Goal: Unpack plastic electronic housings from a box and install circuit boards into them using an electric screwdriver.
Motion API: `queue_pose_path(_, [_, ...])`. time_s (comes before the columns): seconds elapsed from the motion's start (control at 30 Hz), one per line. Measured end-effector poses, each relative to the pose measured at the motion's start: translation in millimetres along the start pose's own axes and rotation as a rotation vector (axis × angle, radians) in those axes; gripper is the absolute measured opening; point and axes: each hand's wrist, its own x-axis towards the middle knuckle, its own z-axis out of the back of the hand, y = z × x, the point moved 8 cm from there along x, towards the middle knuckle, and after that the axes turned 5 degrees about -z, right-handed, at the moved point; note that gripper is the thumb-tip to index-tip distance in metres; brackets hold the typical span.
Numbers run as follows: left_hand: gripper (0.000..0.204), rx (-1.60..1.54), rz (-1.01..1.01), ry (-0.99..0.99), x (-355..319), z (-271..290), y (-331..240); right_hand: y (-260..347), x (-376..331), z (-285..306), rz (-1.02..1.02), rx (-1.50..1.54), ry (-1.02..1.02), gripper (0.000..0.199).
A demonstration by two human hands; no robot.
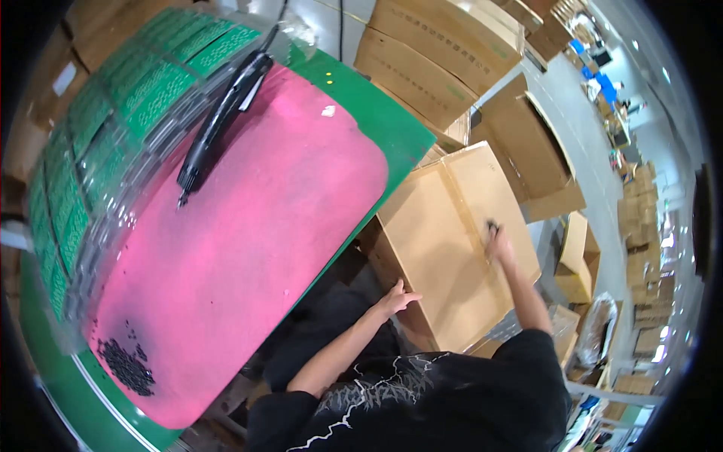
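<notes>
A closed cardboard box sits to the right of the workbench, with a strip of tape running along its top. My left hand rests against the box's near left edge, its fingers apart. Over the middle of the top, close to the tape, my right hand is closed around a small dark object. That object is too small and too covered by the fingers to name.
The green workbench carries a pink mat. On the mat lie a black electric screwdriver and a pile of small black screws. Green panels in clear plastic line its far left. Open and stacked boxes stand behind.
</notes>
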Motion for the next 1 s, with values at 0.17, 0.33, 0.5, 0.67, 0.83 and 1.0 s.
queue_pose_path(0.17, [0.123, 0.037, -0.165, -0.057, 24, 11, 25, -4, -77, -16, 0.0, 0.363, -0.017, 0.045])
queue_pose_path(0.33, [0.125, 0.026, -0.046, 0.03, 17, -3, 18, 18, -131, 84, -0.104, 0.254, -0.481, 0.04])
queue_pose_path(0.5, [0.12, -0.13, -0.141, 0.083, -1, -35, -20, 21, -192, 175, -0.016, 0.349, -0.934, 0.04])
queue_pose_path(0.67, [0.112, -0.271, -0.601, 0.299, 12, -116, -60, -14, -200, 244, 0.151, 0.269, -1.221, 0.041])
queue_pose_path(0.83, [0.114, 0.353, -0.509, 0.143, 3, -149, -66, -16, -273, 278, 0.258, 0.298, -1.383, 0.039])
queue_pose_path(1.0, [0.137, 0.164, -0.208, 0.369, -65, -111, -70, 19, -301, 191, 0.027, 0.716, -0.227, 0.031])
